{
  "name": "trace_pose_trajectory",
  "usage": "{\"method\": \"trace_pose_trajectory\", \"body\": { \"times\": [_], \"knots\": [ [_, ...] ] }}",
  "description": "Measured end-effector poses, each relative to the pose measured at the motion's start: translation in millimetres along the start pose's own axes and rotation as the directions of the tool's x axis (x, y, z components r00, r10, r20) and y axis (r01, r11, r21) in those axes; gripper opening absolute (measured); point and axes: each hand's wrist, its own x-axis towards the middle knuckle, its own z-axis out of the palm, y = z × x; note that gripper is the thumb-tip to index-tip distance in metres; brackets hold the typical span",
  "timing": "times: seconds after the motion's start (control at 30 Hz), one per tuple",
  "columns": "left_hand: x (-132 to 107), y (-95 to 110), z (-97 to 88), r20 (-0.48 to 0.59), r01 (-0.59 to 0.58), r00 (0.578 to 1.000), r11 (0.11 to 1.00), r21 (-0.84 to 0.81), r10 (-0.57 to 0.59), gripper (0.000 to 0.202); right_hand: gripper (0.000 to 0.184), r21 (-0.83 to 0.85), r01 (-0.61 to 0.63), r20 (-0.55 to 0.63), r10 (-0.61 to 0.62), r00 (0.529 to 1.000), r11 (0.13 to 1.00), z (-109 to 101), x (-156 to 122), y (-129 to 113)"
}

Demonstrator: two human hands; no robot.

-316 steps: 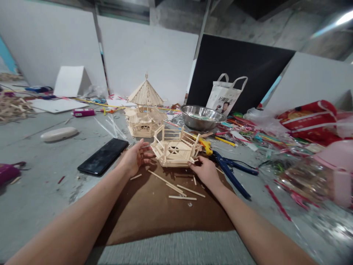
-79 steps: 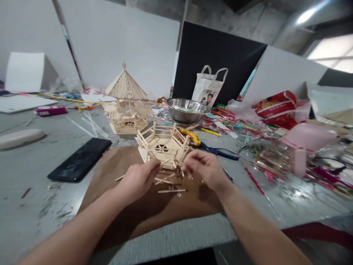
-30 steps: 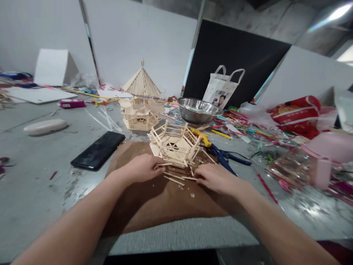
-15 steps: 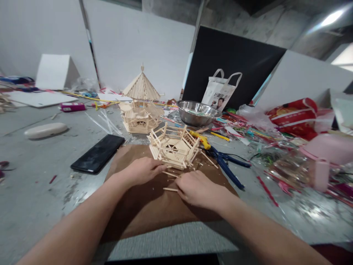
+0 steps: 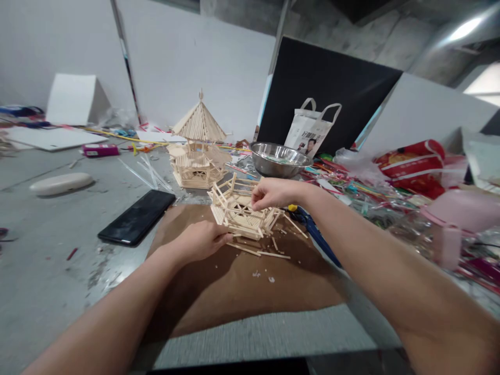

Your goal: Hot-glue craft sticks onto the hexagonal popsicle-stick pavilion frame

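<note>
A small hexagonal frame of thin wooden sticks (image 5: pixel 246 226), open at the top with posts and railings, rests on a brown board (image 5: pixel 234 291). At its near left edge is my left hand (image 5: pixel 205 239), its thumb and fingers pinched together; what lies between them is too small to make out. My right hand (image 5: pixel 275 192) is over the frame's right side, fingers curled closed, their contents hidden. Loose wooden sticks (image 5: pixel 273 255) and white scraps (image 5: pixel 271 279) lie on the board. Behind stands a wooden-stick pavilion (image 5: pixel 200 151) with a pointed roof.
A black phone (image 5: pixel 136 217) lies left of the board, near a white oval case (image 5: pixel 61 183). Blue-handled pliers (image 5: pixel 318 237) are partly hidden under my right arm. Beyond are a steel bowl (image 5: pixel 279 160), a white bag (image 5: pixel 308 130) and a pink-lidded container (image 5: pixel 449 219) amid coloured scraps.
My right hand has risen from the loose sticks on the board to above the stick frame, covering the yellow tool beside it. The left hand has stayed nearly in place.
</note>
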Motion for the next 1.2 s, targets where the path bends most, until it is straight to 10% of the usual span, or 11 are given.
{"method": "trace_pose_trajectory", "body": {
  "times": [0.3,0.5,0.9,1.2],
  "knots": [
    [0.6,-0.9,1.3,-0.008,0.006,1.0,1.0,0.025,-0.006,0.039,0.02,-0.01,-0.001,0.07,0.001,0.998,1.0,1.5,9.2,1.8],
    [0.0,2.4,-5.5,-0.074,-0.009,0.997,0.988,-0.155,-0.003,0.032,0.021,0.02,0.039,-0.093,-0.037,0.995,0.999,0.1,-19.5,-7.4],
    [1.1,0.3,-4.1,-0.141,0.007,0.99,0.993,-0.12,-0.024,0.024,0.019,-0.098,-0.032,0.054,0.037,0.998,0.995,85.8,-51.1,-22.7],
    [2.3,-3.1,-3.0,-0.087,-0.057,0.995,0.995,-0.078,0.05,0.025,0.019,-0.059,-0.118,-0.071,0.114,0.991,0.991,82.5,-60.2,9.4]
  ]
}}
